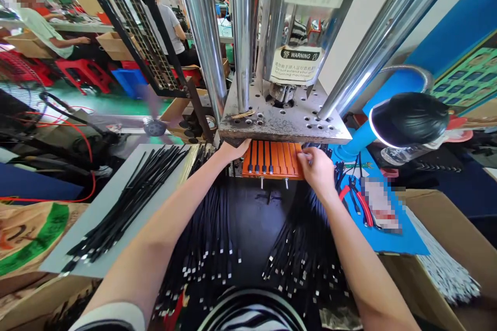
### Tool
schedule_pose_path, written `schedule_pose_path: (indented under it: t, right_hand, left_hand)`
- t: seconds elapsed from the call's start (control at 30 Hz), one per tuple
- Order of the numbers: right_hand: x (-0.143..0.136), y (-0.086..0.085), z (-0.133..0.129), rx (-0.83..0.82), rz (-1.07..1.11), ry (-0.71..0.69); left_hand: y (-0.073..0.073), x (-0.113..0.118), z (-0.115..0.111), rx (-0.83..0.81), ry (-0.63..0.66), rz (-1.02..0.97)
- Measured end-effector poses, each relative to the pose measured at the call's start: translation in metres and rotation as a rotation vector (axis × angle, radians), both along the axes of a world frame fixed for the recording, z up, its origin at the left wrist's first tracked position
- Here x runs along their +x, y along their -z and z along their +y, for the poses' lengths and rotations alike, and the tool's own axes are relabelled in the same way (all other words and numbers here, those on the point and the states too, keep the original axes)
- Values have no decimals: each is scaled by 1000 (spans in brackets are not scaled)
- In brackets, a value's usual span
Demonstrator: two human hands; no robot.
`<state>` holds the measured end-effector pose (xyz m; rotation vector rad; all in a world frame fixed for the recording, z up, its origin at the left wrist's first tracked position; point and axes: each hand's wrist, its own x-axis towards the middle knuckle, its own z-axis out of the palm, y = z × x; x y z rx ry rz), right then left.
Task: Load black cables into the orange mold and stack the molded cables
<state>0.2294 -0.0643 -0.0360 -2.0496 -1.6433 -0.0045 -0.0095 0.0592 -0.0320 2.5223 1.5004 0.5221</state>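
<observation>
An orange slotted fixture [285, 160] sits beneath the steel plate [287, 129] of a press. Several flat black cables [264, 158] lie in its left slots, connector ends facing me; the slots to the right show orange. My left hand [236, 150] reaches to the fixture's left edge, its fingers mostly hidden under the plate. At the right edge, my right hand [318, 168] has its fingers curled together, and what they hold, if anything, is hidden. Loose bundles of black cables hang below on the left [212, 232] and on the right [298, 238].
More black cables [128, 201] lie on a grey board at left. Red-handled pliers [363, 207] rest on a blue surface [404, 240] beside a black lamp [409, 119]. A box of white cables [446, 264] stands at right. Steel columns [202, 36] rise overhead. Two people sit behind.
</observation>
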Motion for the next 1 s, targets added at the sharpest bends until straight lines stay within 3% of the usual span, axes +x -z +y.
schedule_pose_path:
  t: [0.1, 0.2, 0.3, 0.37, 0.5, 0.63, 0.73, 0.83, 0.9, 1.0]
  right_hand:
    - [27, 22, -24, -299, -108, 173]
    - [31, 34, -28, -534, -111, 165]
    - [26, 32, -25, -531, -57, 163]
    - [24, 26, -29, -454, -73, 175]
    - [14, 11, -51, -253, -239, 203]
    - [-15, -10, -70, -113, -272, 132]
    - [-42, -31, -74, 6, -69, -212]
    - [-63, -51, -72, 101, 236, -497]
    - [-72, -62, -69, 170, 446, -515]
    - [-78, -72, -63, 229, 727, -424]
  left_hand:
    - [14, -28, -22, -8, -143, 194]
    - [29, -37, -35, -66, -203, 298]
    - [36, -34, -32, -114, -244, 307]
    - [33, -36, -27, -129, -226, 274]
    - [10, -48, -39, -145, -82, 154]
    - [-29, -54, -82, -145, 139, -108]
    - [-61, -43, -111, -155, 344, -364]
    - [-86, -23, -123, -180, 497, -468]
    - [-96, -9, -123, -202, 555, -526]
    - [-105, 7, -121, -266, 582, -656]
